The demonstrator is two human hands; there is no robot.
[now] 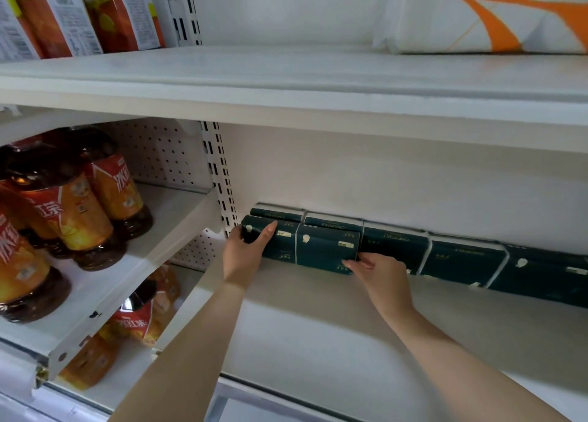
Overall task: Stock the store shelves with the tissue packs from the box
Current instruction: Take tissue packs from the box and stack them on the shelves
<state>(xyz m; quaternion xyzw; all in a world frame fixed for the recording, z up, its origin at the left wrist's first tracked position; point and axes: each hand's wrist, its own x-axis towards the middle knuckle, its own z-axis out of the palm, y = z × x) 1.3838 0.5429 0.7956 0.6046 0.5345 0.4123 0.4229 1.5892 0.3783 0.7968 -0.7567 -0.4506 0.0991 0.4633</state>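
1. A white shelving unit (381, 173) is filling the view, and I am reaching both bare arms into its right bay.
2. The middle shelf (318, 326) is carrying the tissue packs; most of its front surface is lying bare under my forearms.
3. On the upper shelf (286, 71), a large white and orange package (496, 14) is lying at the right, and printed drink cartons (79, 10) are standing at the left.
4. In the left bay, dark tea bottles (79, 205) with orange labels are standing on a lower shelf, with more of them showing beneath it.
5. A row of dark green tissue packs (464, 259) is running along the back wall of the middle shelf, each pack touching the next, from the slotted upright out to the right edge of the view.
6. Two more packs are sitting in front of that row at its left end: the front left pack (283, 243) and the front right pack (327, 246), side by side and touching.
7. My left grip (245, 249) is wrapping round the left end of the front left pack, with one finger lying across its face.
8. My right grip (381, 272) is pinching the lower right corner of the front right pack, thumb along the bottom edge and fingers tucking behind its right end.
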